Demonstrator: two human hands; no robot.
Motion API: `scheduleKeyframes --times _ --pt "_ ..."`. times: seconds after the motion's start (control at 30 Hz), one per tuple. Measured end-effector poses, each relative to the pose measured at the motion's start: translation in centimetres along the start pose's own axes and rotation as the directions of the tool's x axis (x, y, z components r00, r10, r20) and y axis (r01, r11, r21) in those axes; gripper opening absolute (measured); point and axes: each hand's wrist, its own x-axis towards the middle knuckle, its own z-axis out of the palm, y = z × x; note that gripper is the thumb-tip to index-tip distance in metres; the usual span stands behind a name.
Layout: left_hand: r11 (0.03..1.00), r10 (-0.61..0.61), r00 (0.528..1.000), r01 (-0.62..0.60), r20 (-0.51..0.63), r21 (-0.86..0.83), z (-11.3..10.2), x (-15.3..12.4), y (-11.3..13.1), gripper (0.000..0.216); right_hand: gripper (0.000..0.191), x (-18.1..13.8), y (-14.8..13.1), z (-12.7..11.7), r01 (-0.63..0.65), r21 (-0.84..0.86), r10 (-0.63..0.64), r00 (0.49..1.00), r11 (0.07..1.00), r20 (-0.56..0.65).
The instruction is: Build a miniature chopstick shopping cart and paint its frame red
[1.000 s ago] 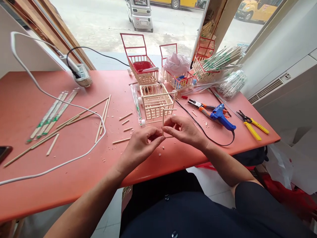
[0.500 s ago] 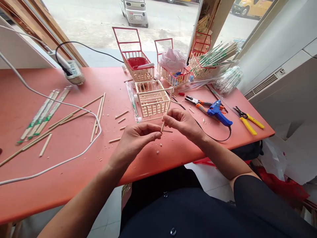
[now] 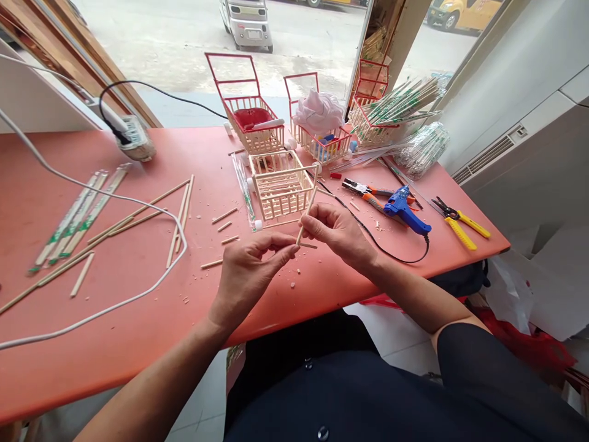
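Observation:
My right hand [image 3: 340, 236] pinches a thin wooden stick [image 3: 312, 199] that stands tilted. At its lower end a short wooden piece [image 3: 309, 247] meets it at an angle. The fingertips of my left hand [image 3: 257, 261] are closed on that lower corner, where the two pieces meet. Just beyond the hands is a small slatted basket [image 3: 283, 189] of bare sticks, with white wheels beside it. Whether the held stick touches the basket I cannot tell.
Finished mini carts with red handles [image 3: 246, 126] stand behind. To the right lie pliers [image 3: 363, 191], a blue glue gun [image 3: 404, 212] and yellow-handled wire strippers [image 3: 460, 227]. Loose sticks [image 3: 184, 215], wrapped chopsticks [image 3: 80, 218] and a white cable [image 3: 161, 279] lie left on the orange table [image 3: 151, 344].
My hands stay closed on the joined sticks, with only a slight shift of the fingers. The whole view has moved a little; nothing else visibly differs.

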Motion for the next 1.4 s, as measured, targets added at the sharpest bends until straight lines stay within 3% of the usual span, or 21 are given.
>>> scheduleKeyframes --times 0.3,0.73,1.03,1.4 --pt "0.966 -0.157 0.981 0.177 0.116 -0.186 -0.2 0.3 0.6 0.022 0.051 0.0 0.4 0.0 0.018 -0.006 -0.018 1.0 1.0 -0.018" --pt "0.945 -0.223 0.955 0.261 0.196 -0.197 -0.4 0.5 1.1 0.025 0.053 0.0 0.9 0.2 0.01 -0.077 -0.01 1.0 0.997 -0.01" --pt "0.975 -0.17 0.966 0.193 0.195 -0.107 -0.1 0.5 0.4 0.033 0.054 0.0 0.7 0.3 -0.004 -0.134 0.005 1.0 0.991 0.002" --pt "0.979 -0.177 0.963 0.194 0.206 -0.067 -0.1 0.5 -0.1 0.034 0.054 -0.2 0.7 0.4 -0.014 -0.201 0.019 1.0 0.979 0.02"
